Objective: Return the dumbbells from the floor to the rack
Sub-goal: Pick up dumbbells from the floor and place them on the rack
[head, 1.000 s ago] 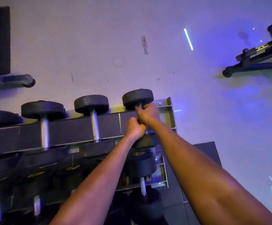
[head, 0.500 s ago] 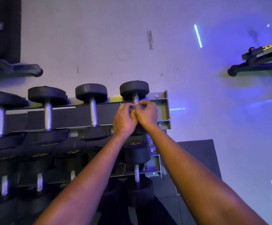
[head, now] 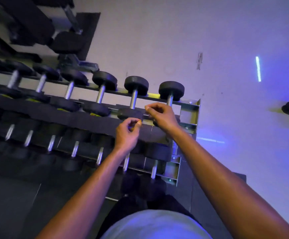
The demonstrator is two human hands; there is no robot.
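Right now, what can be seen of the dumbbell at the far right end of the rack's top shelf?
The rightmost dumbbell lies across the top shelf of the rack, next to the metal end bracket. Its far head is a round, black, rubbery-looking disc hanging past the shelf's back rail; a short shiny metal handle runs toward the camera. The near head is mostly hidden behind the right hand, which hovers over it with curled fingers and no visible grip. The left hand is clear of it.

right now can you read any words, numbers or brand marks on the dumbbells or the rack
None can be read.
Yellow-green marks on the near heads of the top-row dumbbells: too blurred to read.
Dark vertical mark on the floor: too blurred to tell if it is text.
Rack frame: no lettering visible.
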